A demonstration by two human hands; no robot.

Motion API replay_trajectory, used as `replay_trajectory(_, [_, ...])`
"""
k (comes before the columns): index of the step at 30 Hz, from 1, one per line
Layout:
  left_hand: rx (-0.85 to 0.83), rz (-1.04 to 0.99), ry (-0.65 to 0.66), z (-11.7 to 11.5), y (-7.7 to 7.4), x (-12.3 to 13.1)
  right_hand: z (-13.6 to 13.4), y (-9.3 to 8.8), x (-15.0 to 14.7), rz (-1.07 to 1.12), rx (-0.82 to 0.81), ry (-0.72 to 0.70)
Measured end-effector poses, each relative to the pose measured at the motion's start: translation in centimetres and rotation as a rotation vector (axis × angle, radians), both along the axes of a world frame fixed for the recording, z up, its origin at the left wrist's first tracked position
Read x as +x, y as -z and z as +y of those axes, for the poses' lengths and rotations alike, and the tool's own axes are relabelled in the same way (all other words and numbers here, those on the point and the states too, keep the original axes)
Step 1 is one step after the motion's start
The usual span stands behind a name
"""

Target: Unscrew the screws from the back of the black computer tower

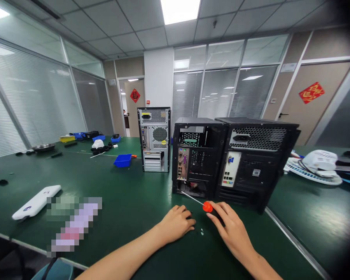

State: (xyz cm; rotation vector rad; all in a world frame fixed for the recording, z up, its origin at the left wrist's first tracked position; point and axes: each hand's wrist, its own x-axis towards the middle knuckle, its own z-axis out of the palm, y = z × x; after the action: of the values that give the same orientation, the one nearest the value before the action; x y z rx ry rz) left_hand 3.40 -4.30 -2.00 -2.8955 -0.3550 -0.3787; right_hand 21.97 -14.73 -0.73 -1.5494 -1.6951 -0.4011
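Observation:
My right hand (231,227) is closed around a screwdriver (207,207) with a red and black handle. Its thin metal shaft slants up to the left, and the tip is by the lower rear corner of the black computer case (202,163) that has its power supply bay open; I cannot tell if they touch. On the green table lies my left hand (176,224), its fingers curled in, and whatever may be under them is hidden. Small bits, perhaps screws (202,232), lie between my hands. A second black case (252,167) stands against the first on the right.
Farther back stands a grey-backed computer case (154,140), with a blue tray (123,160) to its left. A white device (37,202) lies at the left. On the right a white fan-like item (317,165) rests on the table. Blue trays and tools sit at the far left.

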Motion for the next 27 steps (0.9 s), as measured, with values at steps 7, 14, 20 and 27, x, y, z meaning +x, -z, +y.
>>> replay_trajectory(7, [-0.008, -0.015, -0.020, -0.8, 0.2, 0.7, -0.1, -0.1, -0.4, -0.085, 0.031, -0.003])
replay_trajectory(14, [-0.048, 0.017, 0.003, -1.1, 0.1, 1.0, -0.3, -0.6, -0.3, -0.076, 0.022, 0.003])
replay_trajectory(20, [-0.251, -0.070, -0.044, -0.3, -0.6, 0.3, -0.7, -1.0, -0.4, -0.047, 0.017, 0.030])
replay_trajectory(27, [-0.698, -0.329, -0.078, 1.1, -2.0, -1.0, -0.8, -1.1, -0.3, -0.026, 0.006, 0.059])
